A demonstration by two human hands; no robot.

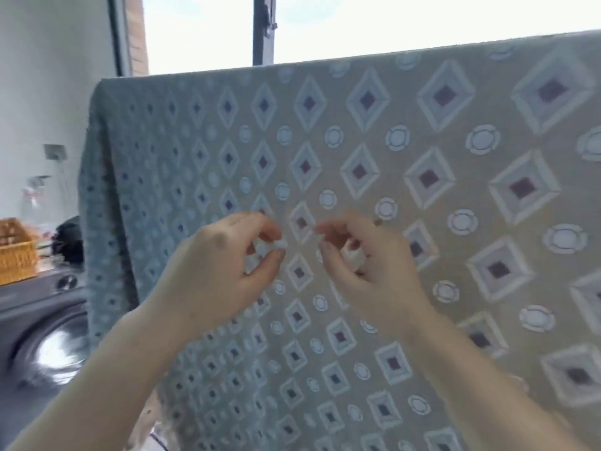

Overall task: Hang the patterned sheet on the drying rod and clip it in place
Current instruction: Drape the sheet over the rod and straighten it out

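So the sheet (374, 196) is already draping over the rod, fold running along the top. Left hand (224, 265) and right hand (367, 265) are each pinching a small white clip (279, 245), grip closed, well below the fold. Next I'm guessing: lifting one up and squeezing it open.

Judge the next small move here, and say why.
Probably lift one white clip up to the sheet's top fold. The patterned sheet already hangs draped, no clip shows along that fold, and both the left hand and right hand hold small white pieces.
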